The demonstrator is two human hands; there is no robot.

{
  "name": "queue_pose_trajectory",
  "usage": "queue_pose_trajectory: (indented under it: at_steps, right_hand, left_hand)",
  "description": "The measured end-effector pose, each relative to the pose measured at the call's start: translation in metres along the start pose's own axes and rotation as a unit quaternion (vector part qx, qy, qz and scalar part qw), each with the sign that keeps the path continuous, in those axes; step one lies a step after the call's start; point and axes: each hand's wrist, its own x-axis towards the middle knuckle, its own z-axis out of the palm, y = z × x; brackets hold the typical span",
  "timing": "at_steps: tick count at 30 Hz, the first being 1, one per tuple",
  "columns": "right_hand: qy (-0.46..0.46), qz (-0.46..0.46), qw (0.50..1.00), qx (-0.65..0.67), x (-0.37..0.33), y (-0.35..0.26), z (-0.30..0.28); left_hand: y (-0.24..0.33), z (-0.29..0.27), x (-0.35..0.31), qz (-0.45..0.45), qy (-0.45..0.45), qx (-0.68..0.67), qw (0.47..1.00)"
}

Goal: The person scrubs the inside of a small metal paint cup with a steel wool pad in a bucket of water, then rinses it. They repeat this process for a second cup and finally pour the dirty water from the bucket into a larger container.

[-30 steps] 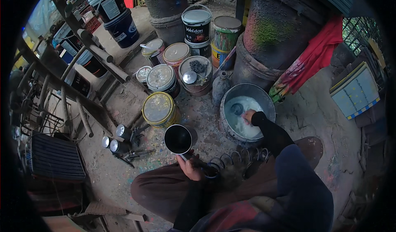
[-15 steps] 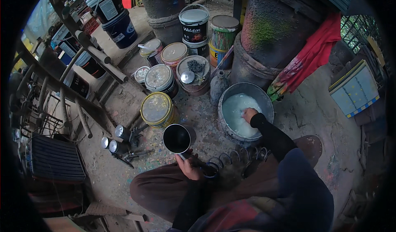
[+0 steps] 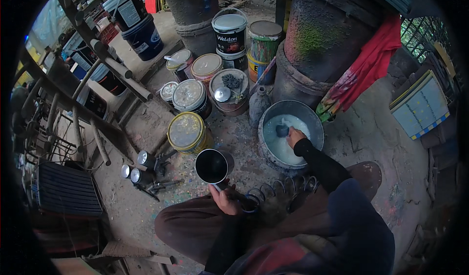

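My left hand (image 3: 225, 200) is closed around the handle of a paint spray gun whose round metal cup (image 3: 213, 166) stands open at the top, its inside dark. A coiled air hose (image 3: 273, 184) runs beside the gun across my lap. My right hand (image 3: 296, 137) reaches into a large metal pot (image 3: 264, 150) of milky whitish liquid (image 3: 288, 153). Its fingers grip a small dark scoop (image 3: 282, 130), which shows above the liquid's surface. The scoop's handle is mostly hidden in the hand.
A yellow-rimmed paint tub (image 3: 187, 132) stands left of the pot, with several lidded paint buckets (image 3: 189, 95) behind it. A grey bottle (image 3: 259, 105) stands against the pot. More spray guns (image 3: 141, 175) lie at left, near a wooden rack (image 3: 105, 123). Red cloth (image 3: 364, 69) hangs from a large drum (image 3: 312, 45).
My right hand has risen slightly out of the liquid, bringing the dark scoop into sight. The left hand and spray gun stay almost still.
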Motion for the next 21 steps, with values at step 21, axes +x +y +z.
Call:
queue_pose_trajectory:
  at_steps: [21]
  right_hand:
    - [-0.049,-0.073,0.996,0.001,0.0,0.028,0.016]
  left_hand:
    - [-0.002,0.007,-0.008,-0.003,-0.04,-0.007,0.999]
